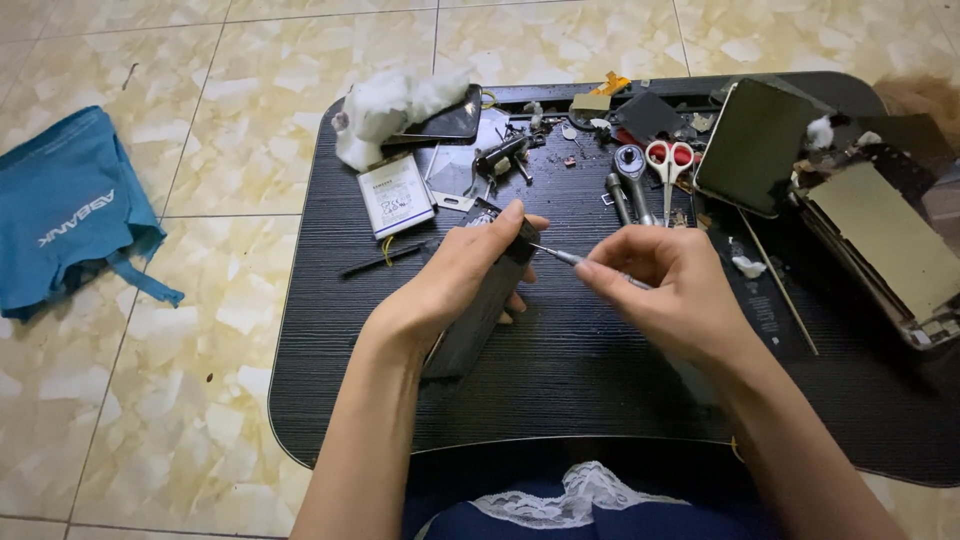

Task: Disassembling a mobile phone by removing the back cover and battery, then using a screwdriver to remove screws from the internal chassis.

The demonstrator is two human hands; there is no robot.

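Note:
My left hand (455,280) grips a dark, opened phone body (480,315), tilted on its edge over the black lap table (560,390). My right hand (665,285) pinches a thin silver screwdriver (562,256) whose tip points left and meets the upper end of the phone body near my left thumb. Both forearms reach in from the bottom of the view.
A white phone battery (396,196) and a black pen-like tool (384,260) lie at the left of the table. Red-handled scissors (668,165), metal tools (630,180), a screen panel (752,145), cotton wad (385,110) and another opened device (890,240) sit behind. A blue cloth bag (70,210) lies on the tiled floor.

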